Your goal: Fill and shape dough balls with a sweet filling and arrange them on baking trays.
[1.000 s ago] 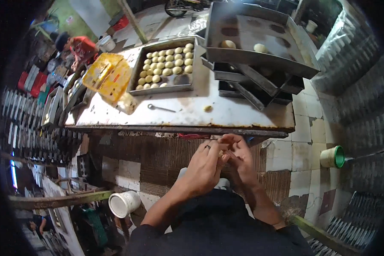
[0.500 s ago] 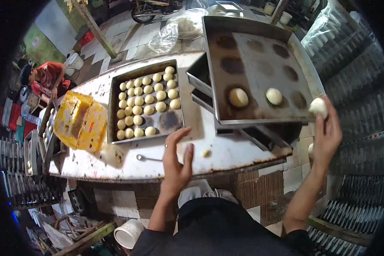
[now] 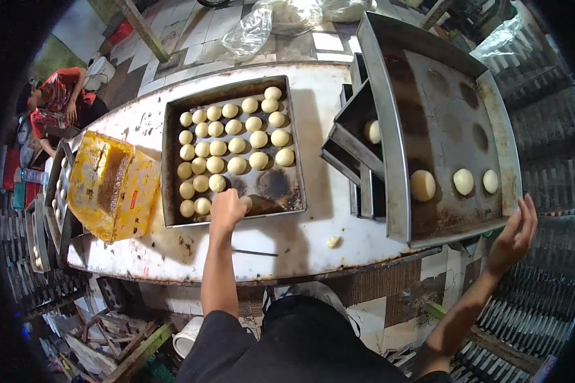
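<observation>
A metal baking tray (image 3: 296, 172) with rows of pale round dough balls lies on the table. My left hand (image 3: 228, 212) is at its front row, fingers curled down and closed around a dough ball mostly hidden beneath them. Another dough ball (image 3: 246, 203) shows just beside the knuckles. To the right, a second, larger tray (image 3: 450, 159) rests raised on other trays and holds three dough balls along its near side, the rightmost dough ball (image 3: 490, 181) close to the wall. My right hand (image 3: 515, 235) is empty at this tray's near right corner, fingers stretched out.
A yellow container (image 3: 112, 185) stands left of the dough tray. Stacked metal trays (image 3: 358, 150) support the big tray. A thin metal tool (image 3: 254, 253) and a dough scrap (image 3: 333, 242) lie near the table's front edge. Another person (image 3: 64, 105) sits at far left.
My right hand has let go of a dough ball, now inside the large tray, and moved to the tray's corner. My left hand has reached left and closed at the other tray's front row.
</observation>
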### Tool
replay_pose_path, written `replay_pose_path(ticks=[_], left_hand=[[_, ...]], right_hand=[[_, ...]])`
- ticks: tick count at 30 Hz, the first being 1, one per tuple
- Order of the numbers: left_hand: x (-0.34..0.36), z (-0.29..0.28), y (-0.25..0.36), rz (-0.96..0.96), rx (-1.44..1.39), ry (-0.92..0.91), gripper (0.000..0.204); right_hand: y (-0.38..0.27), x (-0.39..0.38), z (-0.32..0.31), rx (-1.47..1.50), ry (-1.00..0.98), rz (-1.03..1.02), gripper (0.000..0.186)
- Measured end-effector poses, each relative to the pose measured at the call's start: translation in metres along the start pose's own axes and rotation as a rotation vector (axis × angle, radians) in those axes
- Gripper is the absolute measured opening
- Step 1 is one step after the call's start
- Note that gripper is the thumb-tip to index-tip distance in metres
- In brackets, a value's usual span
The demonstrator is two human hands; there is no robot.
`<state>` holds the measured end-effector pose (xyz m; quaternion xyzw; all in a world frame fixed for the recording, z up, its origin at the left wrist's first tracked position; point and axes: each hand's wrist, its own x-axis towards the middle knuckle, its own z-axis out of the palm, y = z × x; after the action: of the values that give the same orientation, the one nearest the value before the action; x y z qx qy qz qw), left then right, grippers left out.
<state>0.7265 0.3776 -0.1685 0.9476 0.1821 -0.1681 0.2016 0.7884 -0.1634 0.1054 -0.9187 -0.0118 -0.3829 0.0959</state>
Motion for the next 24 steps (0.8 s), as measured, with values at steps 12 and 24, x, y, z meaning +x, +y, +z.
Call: replay_pose_path(ticks=[12,24], left_hand=[[-0.162,0.007,0.047,0.24,-1.47,-0.235,0.032],[-0.271,0.02,-0.176,-0.362,-1.889,0.216,0.029]], right_hand=[[-0.252,-0.246,0.022,1.041,-0.326,0.023,0.015],[-0.373,-0.37,0.143,0.423,-0.687,-0.424,0.022]])
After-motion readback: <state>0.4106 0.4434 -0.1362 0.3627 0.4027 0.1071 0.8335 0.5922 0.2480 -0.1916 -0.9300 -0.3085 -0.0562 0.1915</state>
